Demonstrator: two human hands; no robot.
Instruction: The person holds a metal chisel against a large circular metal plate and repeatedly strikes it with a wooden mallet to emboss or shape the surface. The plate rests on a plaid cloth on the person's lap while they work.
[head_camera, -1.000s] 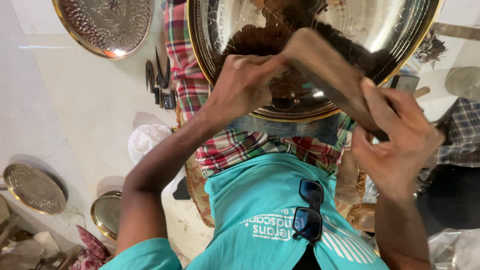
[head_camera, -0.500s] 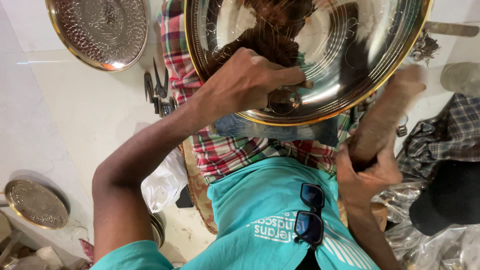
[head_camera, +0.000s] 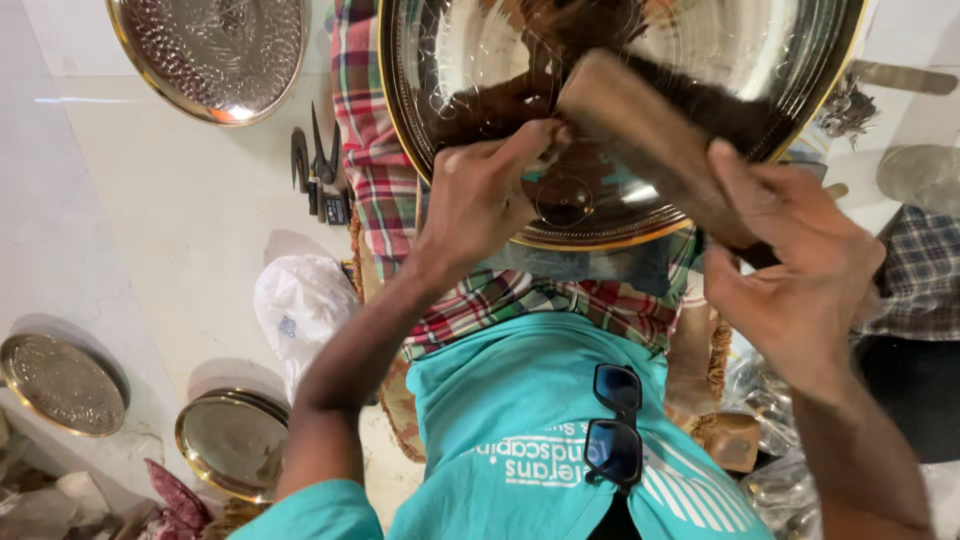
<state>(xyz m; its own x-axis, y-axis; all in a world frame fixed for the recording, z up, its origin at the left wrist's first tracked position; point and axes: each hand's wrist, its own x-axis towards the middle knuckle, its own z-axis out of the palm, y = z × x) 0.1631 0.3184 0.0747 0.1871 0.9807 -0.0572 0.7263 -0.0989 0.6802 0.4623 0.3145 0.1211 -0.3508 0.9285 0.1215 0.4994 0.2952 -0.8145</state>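
Big round metal plate (head_camera: 480, 60), shiny w/ a gold rim, rests on the person's lap over a plaid cloth (head_camera: 372, 170), at the far centre of the scene. Left hand (head_camera: 490, 195) sits on the plate's near part, fingers (head_camera: 540, 135) curled and pressed together; can't tell if they pinch anything, poss. just steadying the plate. Right hand (head_camera: 790, 265) is closed round the near end of a wooden block (head_camera: 650, 135), thumb and fingers wrapped tight. Block's long axis runs diagonally, from the right hand at near right up to far left over the plate's middle; its far end lies just beside the left fingertips. So the plate's face lies far and left of the right hand, and the left hand is the nearer one to the plate centre.

Around: another hammered metal plate (head_camera: 210, 55) at far left on the floor (head_camera: 180, 220), shears (head_camera: 318, 165) beside it, a white plastic bag (head_camera: 300, 305), two smaller metal plates (head_camera: 62, 383) (head_camera: 232, 443) at near left. Sunglasses (head_camera: 612, 425) hang on the teal shirt (head_camera: 520, 400).
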